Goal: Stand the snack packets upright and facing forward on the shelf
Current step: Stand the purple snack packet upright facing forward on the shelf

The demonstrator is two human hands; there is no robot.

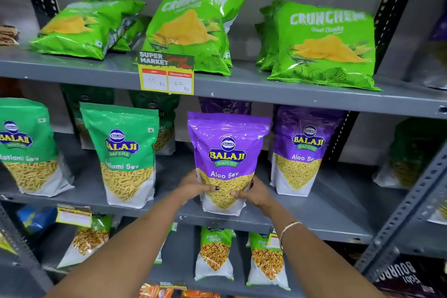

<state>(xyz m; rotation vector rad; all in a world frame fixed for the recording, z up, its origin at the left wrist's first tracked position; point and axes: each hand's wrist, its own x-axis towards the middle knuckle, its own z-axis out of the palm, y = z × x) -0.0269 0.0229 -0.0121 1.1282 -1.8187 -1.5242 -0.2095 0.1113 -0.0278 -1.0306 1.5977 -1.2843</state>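
Observation:
A purple Aloo Sev packet [227, 152] stands upright, label forward, at the front of the middle shelf [314, 222]. My left hand [193, 186] grips its lower left side and my right hand [251, 195] grips its lower right side. A second purple Aloo Sev packet [302, 150] stands upright to its right. Two green Ratlami Sev packets [125, 152] [26, 145] stand upright to the left. On the top shelf a green Crunchem packet [82, 26] lies tilted on its back at the left, one [191, 26] leans back in the middle, one [324, 43] stands at the right.
A yellow price tag [167, 75] hangs on the top shelf's front edge. More packets stand behind the front row in shadow. The bottom shelf holds Chana packets [214, 251]. A slotted grey upright [406, 210] of the neighbouring rack crosses at the right.

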